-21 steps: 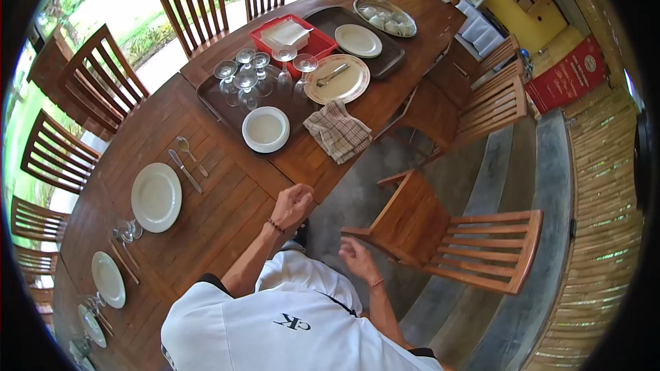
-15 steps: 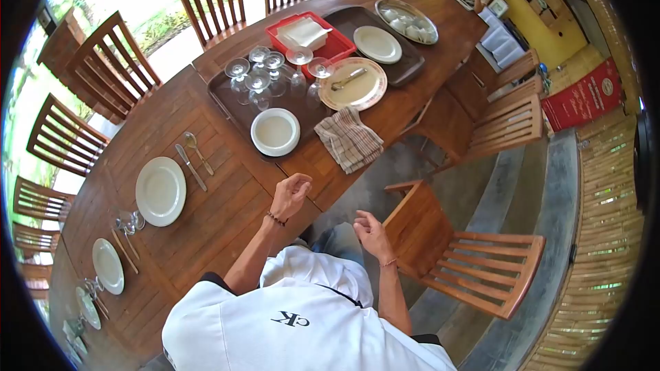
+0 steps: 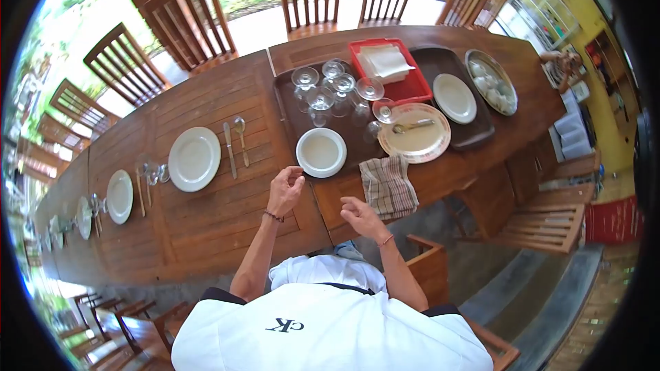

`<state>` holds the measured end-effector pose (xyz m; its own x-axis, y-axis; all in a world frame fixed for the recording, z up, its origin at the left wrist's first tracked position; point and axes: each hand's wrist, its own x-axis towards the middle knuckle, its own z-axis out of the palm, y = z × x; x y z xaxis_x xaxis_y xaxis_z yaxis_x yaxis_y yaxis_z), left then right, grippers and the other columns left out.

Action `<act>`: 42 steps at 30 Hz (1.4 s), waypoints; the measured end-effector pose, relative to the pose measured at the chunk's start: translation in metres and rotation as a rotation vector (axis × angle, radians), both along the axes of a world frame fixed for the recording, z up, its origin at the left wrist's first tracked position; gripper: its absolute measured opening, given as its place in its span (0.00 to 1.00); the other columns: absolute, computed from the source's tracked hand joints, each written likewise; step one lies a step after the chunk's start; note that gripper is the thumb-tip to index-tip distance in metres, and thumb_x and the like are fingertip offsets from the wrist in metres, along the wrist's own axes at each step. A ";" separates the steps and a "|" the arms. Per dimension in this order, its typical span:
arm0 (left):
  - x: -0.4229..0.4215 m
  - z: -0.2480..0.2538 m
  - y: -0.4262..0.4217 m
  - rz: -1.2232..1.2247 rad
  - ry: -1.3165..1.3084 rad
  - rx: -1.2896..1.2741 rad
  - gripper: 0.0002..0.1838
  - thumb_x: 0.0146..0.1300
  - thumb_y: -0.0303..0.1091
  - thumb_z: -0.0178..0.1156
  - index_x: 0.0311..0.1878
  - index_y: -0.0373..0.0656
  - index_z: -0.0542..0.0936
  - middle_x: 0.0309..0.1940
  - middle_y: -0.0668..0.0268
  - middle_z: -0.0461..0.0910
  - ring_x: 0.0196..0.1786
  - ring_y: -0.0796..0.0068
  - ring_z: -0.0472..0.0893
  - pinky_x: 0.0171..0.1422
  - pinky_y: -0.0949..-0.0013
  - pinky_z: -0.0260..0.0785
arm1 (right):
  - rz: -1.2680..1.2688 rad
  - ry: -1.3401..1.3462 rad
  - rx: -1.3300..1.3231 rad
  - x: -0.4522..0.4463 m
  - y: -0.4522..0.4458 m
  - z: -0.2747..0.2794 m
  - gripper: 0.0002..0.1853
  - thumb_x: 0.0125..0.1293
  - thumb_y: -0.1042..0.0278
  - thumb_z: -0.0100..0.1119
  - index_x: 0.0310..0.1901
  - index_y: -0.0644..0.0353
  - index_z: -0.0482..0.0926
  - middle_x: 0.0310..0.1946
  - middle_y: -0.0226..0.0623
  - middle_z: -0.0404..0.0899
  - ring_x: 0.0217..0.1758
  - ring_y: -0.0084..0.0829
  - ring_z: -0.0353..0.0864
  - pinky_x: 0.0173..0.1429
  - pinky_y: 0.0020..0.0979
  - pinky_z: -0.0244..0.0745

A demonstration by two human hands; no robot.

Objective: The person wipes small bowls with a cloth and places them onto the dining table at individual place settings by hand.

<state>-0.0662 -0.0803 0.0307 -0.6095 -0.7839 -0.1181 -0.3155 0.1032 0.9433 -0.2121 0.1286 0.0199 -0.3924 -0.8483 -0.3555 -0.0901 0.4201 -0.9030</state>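
My left hand (image 3: 284,191) is over the near side of the wooden table, its fingers loosely bent and holding nothing. Just beyond it, a small white round dish (image 3: 321,136) sits at the corner of a brown tray (image 3: 287,111). My right hand (image 3: 364,219) is at the table's near edge, half open with nothing in it. Closest to that hand is a folded checked cloth (image 3: 388,189), which hangs over the edge. Upside-down stemmed glasses (image 3: 320,98) stand on the tray. An oval plate (image 3: 414,145) beside them bears metal cutlery (image 3: 412,126).
Left of the tray lie a dinner plate (image 3: 194,159), a knife (image 3: 229,150) and a spoon (image 3: 241,141). A red basket (image 3: 417,89) holds white napkins (image 3: 385,63). Farther right is another tray with a white plate (image 3: 455,99). Wooden chairs (image 3: 189,20) surround the table. A person (image 3: 565,69) is far right.
The view has turned and shifted, bringing more of the table's left end into sight. My right hand has come closer to the table edge and the checked cloth. Both hands remain without anything held.
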 end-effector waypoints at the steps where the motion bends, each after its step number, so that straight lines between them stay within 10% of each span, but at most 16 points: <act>1: -0.002 -0.003 0.000 0.032 -0.008 -0.007 0.13 0.62 0.29 0.60 0.49 0.36 0.80 0.38 0.62 0.84 0.41 0.76 0.82 0.49 0.72 0.75 | 0.012 0.046 -0.016 -0.012 -0.007 0.003 0.22 0.66 0.64 0.59 0.60 0.62 0.72 0.46 0.46 0.82 0.48 0.33 0.83 0.54 0.31 0.77; 11: -0.054 -0.038 -0.003 0.213 -0.197 -0.123 0.29 0.55 0.35 0.63 0.59 0.32 0.73 0.55 0.45 0.76 0.60 0.49 0.75 0.62 0.56 0.68 | 0.065 -0.022 -0.072 -0.087 -0.046 -0.006 0.22 0.66 0.66 0.59 0.59 0.65 0.73 0.49 0.44 0.81 0.49 0.30 0.81 0.53 0.28 0.76; 28: -0.078 -0.053 -0.013 0.376 -0.390 -0.096 0.24 0.52 0.39 0.65 0.48 0.33 0.76 0.45 0.43 0.80 0.51 0.50 0.80 0.55 0.55 0.71 | 0.031 -0.106 0.067 -0.109 -0.119 -0.054 0.34 0.64 0.68 0.58 0.70 0.65 0.57 0.45 0.47 0.80 0.37 0.33 0.83 0.34 0.30 0.83; 33: -0.087 -0.062 -0.009 0.394 -0.447 -0.115 0.20 0.52 0.39 0.66 0.41 0.32 0.77 0.42 0.44 0.80 0.48 0.52 0.81 0.51 0.55 0.72 | 0.069 0.619 -0.132 -0.106 -0.109 -0.081 0.39 0.59 0.64 0.63 0.69 0.70 0.59 0.51 0.52 0.76 0.47 0.40 0.81 0.51 0.34 0.79; 42: -0.098 -0.053 0.015 0.422 -0.322 -0.398 0.36 0.53 0.37 0.64 0.63 0.28 0.65 0.54 0.38 0.72 0.60 0.41 0.72 0.65 0.53 0.65 | 0.115 0.428 -0.118 -0.099 -0.096 -0.039 0.42 0.58 0.63 0.63 0.68 0.80 0.55 0.62 0.65 0.62 0.61 0.52 0.70 0.63 0.38 0.70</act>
<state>-0.1645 -0.0657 -0.0224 -0.2234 -0.9691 0.1048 -0.6650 0.2301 0.7105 -0.3116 0.0322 -0.0188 -0.3839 -0.9199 -0.0805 -0.5056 0.2823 -0.8153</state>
